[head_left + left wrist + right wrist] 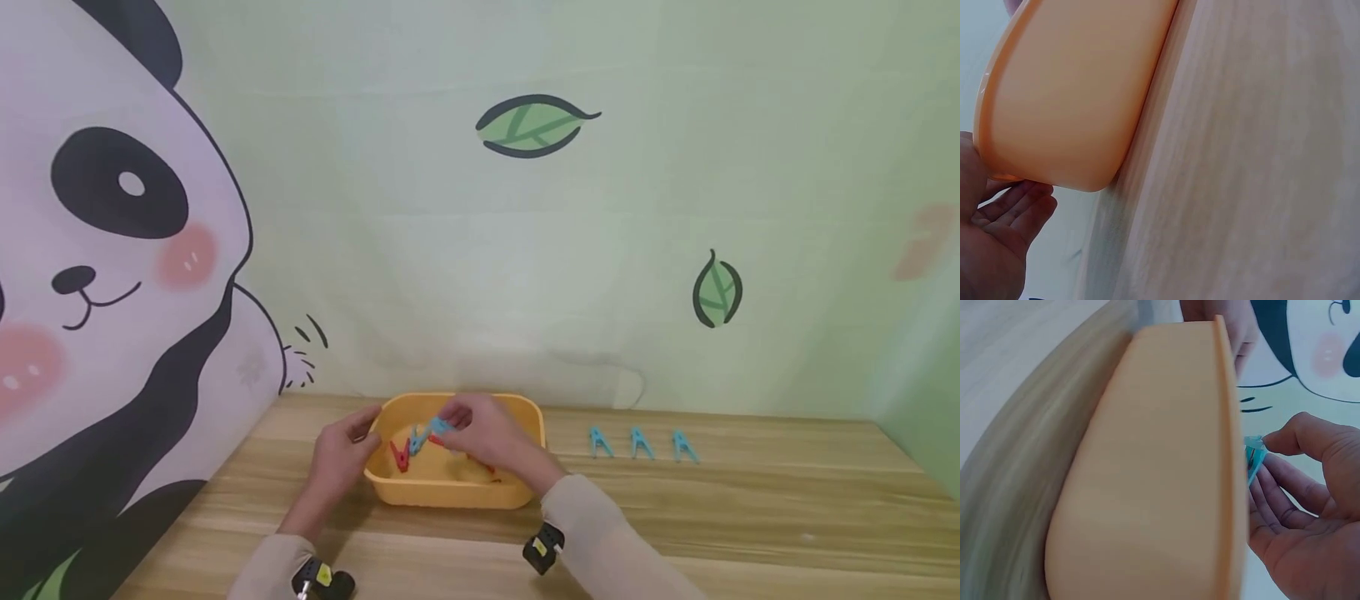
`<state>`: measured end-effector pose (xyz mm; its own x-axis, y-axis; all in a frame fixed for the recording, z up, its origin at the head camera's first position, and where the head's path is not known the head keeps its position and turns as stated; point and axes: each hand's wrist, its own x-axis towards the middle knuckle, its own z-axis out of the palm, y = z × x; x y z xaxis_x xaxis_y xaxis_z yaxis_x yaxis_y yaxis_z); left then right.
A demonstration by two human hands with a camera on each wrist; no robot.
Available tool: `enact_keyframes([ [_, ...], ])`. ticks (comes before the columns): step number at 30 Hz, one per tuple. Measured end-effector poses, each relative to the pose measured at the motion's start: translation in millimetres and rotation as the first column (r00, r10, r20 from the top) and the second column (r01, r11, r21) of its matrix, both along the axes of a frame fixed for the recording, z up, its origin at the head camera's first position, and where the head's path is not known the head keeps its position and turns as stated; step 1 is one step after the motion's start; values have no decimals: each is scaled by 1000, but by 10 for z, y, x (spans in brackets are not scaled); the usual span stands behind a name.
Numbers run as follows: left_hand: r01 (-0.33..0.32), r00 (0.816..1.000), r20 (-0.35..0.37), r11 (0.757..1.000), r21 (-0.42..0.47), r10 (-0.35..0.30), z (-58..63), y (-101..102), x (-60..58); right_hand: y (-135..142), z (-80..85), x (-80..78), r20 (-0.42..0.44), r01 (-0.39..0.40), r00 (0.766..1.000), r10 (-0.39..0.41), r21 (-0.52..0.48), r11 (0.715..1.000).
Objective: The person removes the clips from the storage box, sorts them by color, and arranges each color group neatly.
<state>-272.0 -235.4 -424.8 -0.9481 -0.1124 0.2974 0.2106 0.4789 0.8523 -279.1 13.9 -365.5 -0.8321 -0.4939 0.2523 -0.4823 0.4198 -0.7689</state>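
A yellow plastic basin stands on the wooden table. My left hand holds the basin at its left end; in the left wrist view the thumb is by the rim and the fingers lie along the outer wall. Over the inside of the basin, my right hand pinches a blue clothespin between thumb and fingertips. The same clothespin shows just past the rim in the right wrist view. Inside the basin lie a red clothespin, a blue one and other red pieces, partly hidden by my right hand.
To the right of the basin, three blue clothespins stand in a row on the wooden table. Behind the table hangs a pale green backdrop with a printed panda and leaves.
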Motion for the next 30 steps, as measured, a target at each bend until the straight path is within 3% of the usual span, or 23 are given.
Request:
enact_keyframes([
  [10, -6, 1000, 6, 1000, 1, 6, 10, 8, 23, 379, 94, 189, -31, 63, 998, -63, -24, 998],
  [20, -5, 1000, 4, 1000, 8, 5, 6, 9, 11, 795, 103, 272, -27, 96, 995, -98, -83, 992],
  [30, -12, 1000, 4, 1000, -11, 12, 10, 5, 18, 1166, 60, 279, 2, 265, 964, -265, -57, 963],
])
